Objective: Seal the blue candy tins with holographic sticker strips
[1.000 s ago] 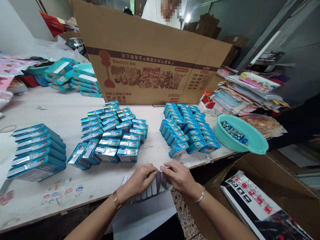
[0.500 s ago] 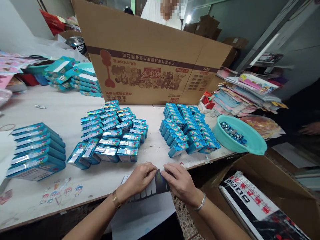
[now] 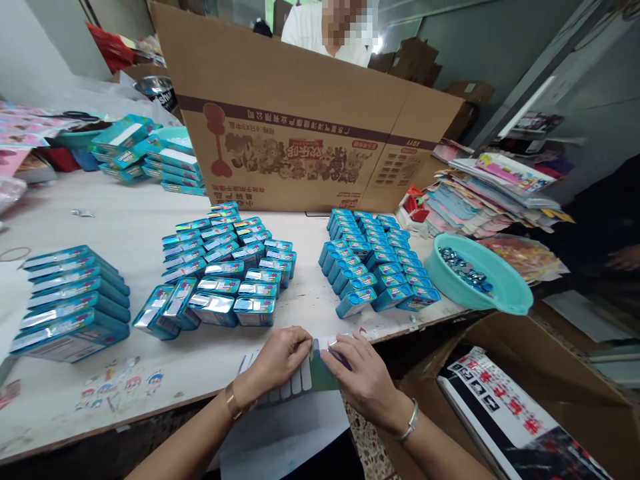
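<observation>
At the table's front edge a sticker sheet point(image 3: 301, 379) with pale rounded strips and a shiny, greenish iridescent section lies between my hands. My left hand point(image 3: 283, 357) pinches it, thumb against curled forefinger. My right hand point(image 3: 363, 373) bends its fingers over the right end, where a small glossy strip point(image 3: 327, 343) shows by the fingertips; what exactly the fingertips hold is partly hidden. Just beyond my left hand stand blue boxes with shiny strips on top point(image 3: 220, 283). Past my right hand are rows of blue boxes with round tops showing point(image 3: 383, 260).
More blue boxes point(image 3: 75, 303) stand at left. A turquoise basin point(image 3: 510, 293) of small shiny pieces sits at the right edge. Behind rises a large cardboard carton point(image 3: 310, 87), with a person beyond it. An open carton point(image 3: 565, 373) is below right; stacked papers point(image 3: 480, 200) lie behind the basin.
My right hand has shifted slightly and its fingers have lifted and spread a little. The sheet's dark section now looks greenish, and a glossy strip shows by my right fingertips.
</observation>
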Motion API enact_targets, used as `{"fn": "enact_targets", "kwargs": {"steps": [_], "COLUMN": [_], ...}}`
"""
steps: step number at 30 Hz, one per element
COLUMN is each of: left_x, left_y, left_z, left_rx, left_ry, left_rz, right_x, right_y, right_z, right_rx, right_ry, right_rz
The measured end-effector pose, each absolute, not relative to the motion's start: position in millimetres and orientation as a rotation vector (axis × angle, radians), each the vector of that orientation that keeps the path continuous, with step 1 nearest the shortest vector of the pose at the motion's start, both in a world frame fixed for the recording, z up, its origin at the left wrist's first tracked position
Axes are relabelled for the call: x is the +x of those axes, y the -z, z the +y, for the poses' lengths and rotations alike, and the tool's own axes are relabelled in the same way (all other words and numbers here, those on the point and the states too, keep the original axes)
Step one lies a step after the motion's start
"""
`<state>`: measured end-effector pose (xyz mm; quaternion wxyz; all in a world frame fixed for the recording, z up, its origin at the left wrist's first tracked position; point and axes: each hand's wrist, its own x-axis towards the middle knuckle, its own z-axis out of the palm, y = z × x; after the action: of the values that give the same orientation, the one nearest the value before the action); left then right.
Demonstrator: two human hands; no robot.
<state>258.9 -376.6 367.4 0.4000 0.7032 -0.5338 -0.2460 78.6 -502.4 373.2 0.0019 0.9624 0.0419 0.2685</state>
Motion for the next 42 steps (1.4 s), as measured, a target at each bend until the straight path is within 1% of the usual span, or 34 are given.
{"fn": "enact_targets", "kwargs": {"steps": [5,8,10,12,15,18,20,23,29,33,38,42], "left_x": [261,263,265,266,265,260,251,233,207,212,224,230], "left_y": [-365,-362,-357,-352,-351,-366,-382,-399,-392,-386,-385,-383], "left_z": [-377,-378,-378,-377,-374,-373,-375,-384,-418,-435,-453,-470], "left_rx": [1.849,1.929,1.997,2.081,2.126,1.841,1.602,1.400,1.428,1.476,1.681,1.860], "left_ry": [0.636,0.642,0.641,0.664,0.598,0.515,0.622,0.826,0.948,0.854,0.615,0.469], "left_rz": [-1.302,-1.292,-1.319,-1.383,-1.361,-1.168,-1.006,-0.800,-0.733,-0.738,-0.873,-0.969], "right_x": [82,76,69,63,62,69,75,81,82,87,103,111], "right_y": [-383,-403,-421,-440,-461,-468,-467,-463,-451,-435,-407,-394], "right_z": [-498,-490,-486,-487,-498,-515,-524,-533,-543,-554,-566,-576], "right_rx": [3.004,3.059,3.191,3.398,3.653,3.779,3.847,3.905,3.924,3.796,3.458,3.259], "right_ry": [-0.876,-0.881,-0.900,-0.974,-1.105,-1.117,-1.104,-1.067,-1.086,-1.193,-1.475,-1.423], "right_rz": [0.170,0.200,0.146,-0.070,-0.734,-1.357,-1.570,-1.715,-1.859,-1.975,-1.899,-1.782]}}
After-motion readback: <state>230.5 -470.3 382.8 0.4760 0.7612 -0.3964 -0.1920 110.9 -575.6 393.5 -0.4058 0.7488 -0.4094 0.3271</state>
